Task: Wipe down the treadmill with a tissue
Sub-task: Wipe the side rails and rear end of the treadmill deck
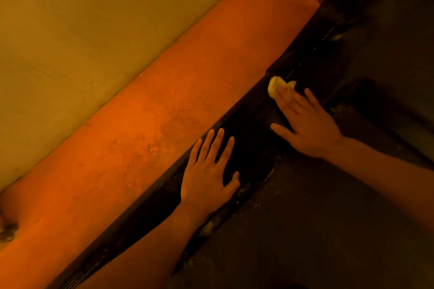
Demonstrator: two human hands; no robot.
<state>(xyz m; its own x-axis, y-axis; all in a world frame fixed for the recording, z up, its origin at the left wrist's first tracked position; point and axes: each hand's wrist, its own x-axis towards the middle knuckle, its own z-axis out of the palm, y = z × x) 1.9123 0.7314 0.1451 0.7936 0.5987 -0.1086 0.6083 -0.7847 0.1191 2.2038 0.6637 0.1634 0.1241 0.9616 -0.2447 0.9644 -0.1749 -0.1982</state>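
Running beside the orange floor (164,112) and wall (94,19), the dusty treadmill rail (251,145) lies under your hands. Your right grip (310,129), fingers straight, presses the tissue (274,85) beneath its fingertips; your left grip (206,178) rests flat, fingers spread.

I see the tissue (274,85) as a small, pale, crumpled wad on the black side rail of the treadmill (305,230), partly under the straight fingers of my right hand (307,126). The treadmill is dark and runs diagonally from lower left to upper right. Pale dust specks dot the seam between rail and deck.
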